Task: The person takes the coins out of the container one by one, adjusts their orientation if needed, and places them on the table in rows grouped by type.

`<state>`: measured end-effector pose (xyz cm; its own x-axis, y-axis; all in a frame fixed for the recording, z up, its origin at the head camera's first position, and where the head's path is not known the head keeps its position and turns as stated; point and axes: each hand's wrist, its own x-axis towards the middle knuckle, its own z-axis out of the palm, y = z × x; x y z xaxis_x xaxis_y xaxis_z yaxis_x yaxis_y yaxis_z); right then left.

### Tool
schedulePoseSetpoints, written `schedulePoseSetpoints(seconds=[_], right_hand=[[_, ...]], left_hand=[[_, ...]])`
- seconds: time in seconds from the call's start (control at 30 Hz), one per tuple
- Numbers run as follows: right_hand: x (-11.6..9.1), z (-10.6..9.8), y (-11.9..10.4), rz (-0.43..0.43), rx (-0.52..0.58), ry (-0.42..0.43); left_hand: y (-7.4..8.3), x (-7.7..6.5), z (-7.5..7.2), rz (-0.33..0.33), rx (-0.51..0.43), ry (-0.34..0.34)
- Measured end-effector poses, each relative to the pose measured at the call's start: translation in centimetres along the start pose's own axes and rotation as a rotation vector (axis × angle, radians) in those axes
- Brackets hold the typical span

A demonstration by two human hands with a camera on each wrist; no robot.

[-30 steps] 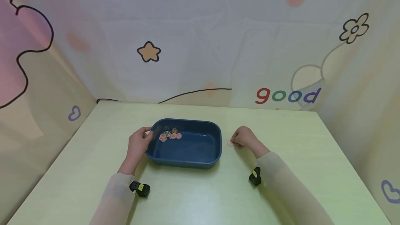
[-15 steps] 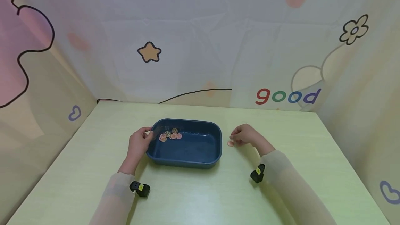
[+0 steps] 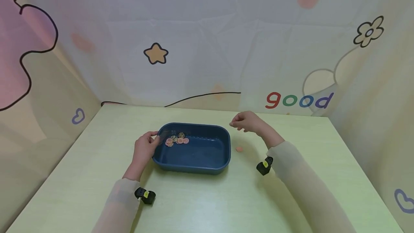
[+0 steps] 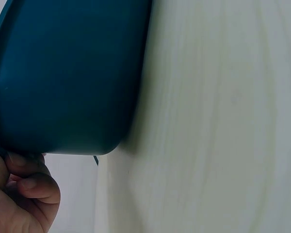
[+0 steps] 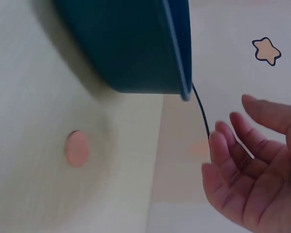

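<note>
At its left end, a blue rectangular tray is held by my left hand, thumb over the rim and fingers outside the wall. In the left wrist view that hand shows beside the tray's corner. Several copper- and gold-coloured coins lie together inside, toward the left. My right hand is raised near the tray's back right corner; the right wrist view shows nothing between its thumb and loosely bent fingers. One copper-coloured coin lies on the table, just right of the tray.
A pale wood-grain table carries everything. Behind it hangs a printed cloth, which also runs along both sides. Each sleeve cuff bears a small black camera, the left one and the right one.
My right hand has left the loose coin and risen up toward the back, its fingers parted. The coin stays on the table. My left hand and the tray keep their places.
</note>
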<state>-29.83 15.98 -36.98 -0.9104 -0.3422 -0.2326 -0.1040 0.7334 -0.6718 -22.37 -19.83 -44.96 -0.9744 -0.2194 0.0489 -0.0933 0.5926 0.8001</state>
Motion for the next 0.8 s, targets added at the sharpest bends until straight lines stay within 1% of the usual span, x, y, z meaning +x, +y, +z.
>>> schedulePoseSetpoints(seconds=[0.17, 0.3, 0.53, 0.8], right_hand=[[0.7, -0.4, -2.2, -0.1, -0.021, -0.081], [1.5, -0.3, -3.8, -0.144, -0.047, -0.138], [3.1, 0.7, -6.2, -0.161, -0.1, -0.218], [4.4, 2.9, -8.5, -0.187, -0.145, -0.319]], left_hand=[[0.0, 0.1, 0.0, -0.005, 0.005, -0.002], [0.0, 0.2, 0.0, -0.006, 0.012, -0.006], [-0.1, 0.2, 0.0, -0.009, 0.017, -0.003], [0.0, 0.1, -0.1, -0.011, 0.013, -0.002]])
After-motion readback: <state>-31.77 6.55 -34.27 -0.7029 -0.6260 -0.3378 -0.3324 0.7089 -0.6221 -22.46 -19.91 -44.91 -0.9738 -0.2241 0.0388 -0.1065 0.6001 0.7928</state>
